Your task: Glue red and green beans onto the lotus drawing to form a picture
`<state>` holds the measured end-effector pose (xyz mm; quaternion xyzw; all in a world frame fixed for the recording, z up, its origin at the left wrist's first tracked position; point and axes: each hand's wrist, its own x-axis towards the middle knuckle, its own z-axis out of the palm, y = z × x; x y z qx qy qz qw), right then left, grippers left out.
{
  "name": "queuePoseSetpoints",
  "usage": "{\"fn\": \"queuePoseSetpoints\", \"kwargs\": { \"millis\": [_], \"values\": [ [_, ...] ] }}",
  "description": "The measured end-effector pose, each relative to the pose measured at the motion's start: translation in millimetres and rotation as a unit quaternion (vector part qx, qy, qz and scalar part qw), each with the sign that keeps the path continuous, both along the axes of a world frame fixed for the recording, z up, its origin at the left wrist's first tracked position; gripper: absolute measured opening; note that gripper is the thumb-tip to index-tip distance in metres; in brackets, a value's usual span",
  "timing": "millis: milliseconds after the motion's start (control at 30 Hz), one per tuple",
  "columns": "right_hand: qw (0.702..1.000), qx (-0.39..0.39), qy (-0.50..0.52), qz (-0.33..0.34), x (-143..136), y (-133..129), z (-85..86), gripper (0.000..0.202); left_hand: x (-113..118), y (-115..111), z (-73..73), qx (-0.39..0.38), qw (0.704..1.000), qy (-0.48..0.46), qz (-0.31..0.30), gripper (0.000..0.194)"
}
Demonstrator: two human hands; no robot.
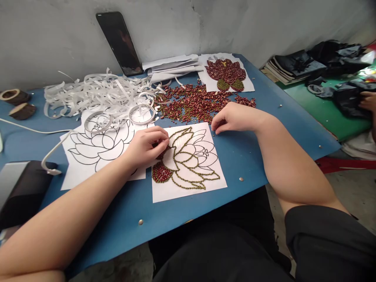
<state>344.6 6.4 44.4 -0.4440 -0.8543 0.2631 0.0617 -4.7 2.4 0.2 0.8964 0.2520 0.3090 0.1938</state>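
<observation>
A white sheet with a lotus drawing (pixel 188 160) lies in front of me, its petals outlined with green beans and one rounded part at the lower left filled with red beans (pixel 162 172). My left hand (pixel 149 145) rests at the sheet's left edge, its fingers curled together over the drawing; whatever they hold is hidden. Beyond the sheet's upper right corner, my right hand (pixel 230 118) hovers low by the bean pile, thumb and fingers drawn into a pinch. Anything in that pinch is too small to make out. Loose red and green beans (pixel 194 103) spread behind the sheet.
Another printed lotus sheet (pixel 102 152) lies at left, under tape rolls (pixel 142 114) and peeled white strips (pixel 96 94). A finished bean lotus (pixel 225 72) sits at the back. A phone (pixel 120 43) leans on the wall. A black box (pixel 25 192) and cable are left. Another person's hand (pixel 368 101) shows far right.
</observation>
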Motion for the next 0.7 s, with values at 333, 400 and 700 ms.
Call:
{"fn": "queuePoseSetpoints", "kwargs": {
  "millis": [333, 400, 700],
  "values": [
    [0.998, -0.006, -0.051, -0.038, -3.4, -2.0, 8.1, 0.020, -0.4, -1.0, 0.4, -0.004, 1.000, 0.005, 0.007, 0.021],
    [0.997, 0.003, -0.053, -0.063, -2.9, -0.9, 8.2, 0.021, -0.4, -1.1, 0.6, -0.008, 1.000, 0.005, 0.008, 0.022],
    [0.994, 0.057, -0.018, -0.090, -1.0, 0.6, 3.0, 0.019, 0.1, -0.9, 1.2, -0.022, 0.999, 0.014, 0.018, 0.024]
  ]
}}
